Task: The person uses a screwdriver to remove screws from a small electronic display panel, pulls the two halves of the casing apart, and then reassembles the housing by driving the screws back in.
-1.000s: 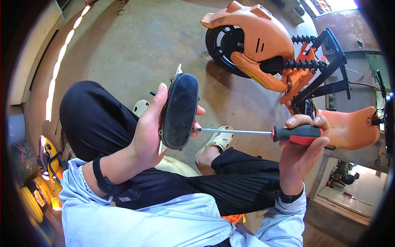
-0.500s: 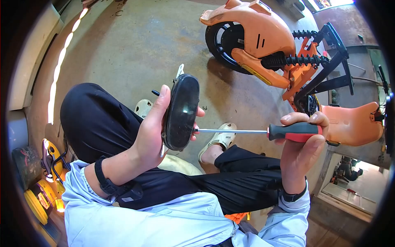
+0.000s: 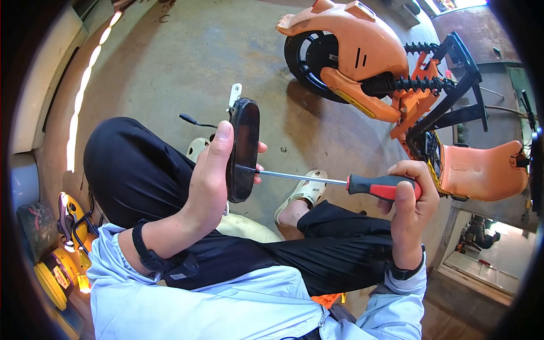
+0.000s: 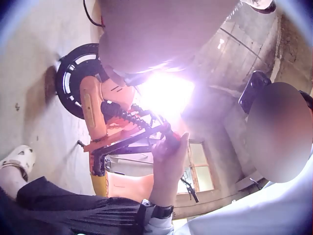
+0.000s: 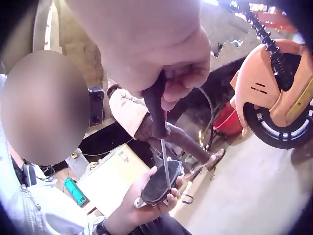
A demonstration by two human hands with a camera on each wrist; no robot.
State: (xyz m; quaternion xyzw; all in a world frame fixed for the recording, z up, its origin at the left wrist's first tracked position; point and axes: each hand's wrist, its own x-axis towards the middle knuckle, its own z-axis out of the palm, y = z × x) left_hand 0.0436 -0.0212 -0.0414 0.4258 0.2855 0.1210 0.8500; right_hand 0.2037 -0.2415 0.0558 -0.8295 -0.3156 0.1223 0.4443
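In the head view the left hand (image 3: 211,181) grips a black oval unit (image 3: 245,150) around its edge, thumb on the near side and fingertips showing beyond. A white metal tab (image 3: 235,95) and a short black cable stick out from the unit. The right hand (image 3: 412,198) holds the red and black handle of a screwdriver (image 3: 377,186), whose shaft points left, its tip at the unit's right edge. From the right wrist view, the shaft (image 5: 166,164) reaches the rim of the unit (image 5: 159,185) beside the left fingers; whether it sits in a screw cannot be told.
An orange vehicle body (image 3: 371,48) with a wheel and black springs stands beyond the hands on the floor (image 3: 187,56). Yellow items (image 3: 59,272) lie at the left. The right wrist view shows another person's legs (image 5: 178,139), a red bucket (image 5: 229,120) and a pale box (image 5: 115,171).
The black unit has turned more edge-on, bringing its tab and cable further into view. The right hand and screwdriver have shifted left, with the handle now lower than the tip.
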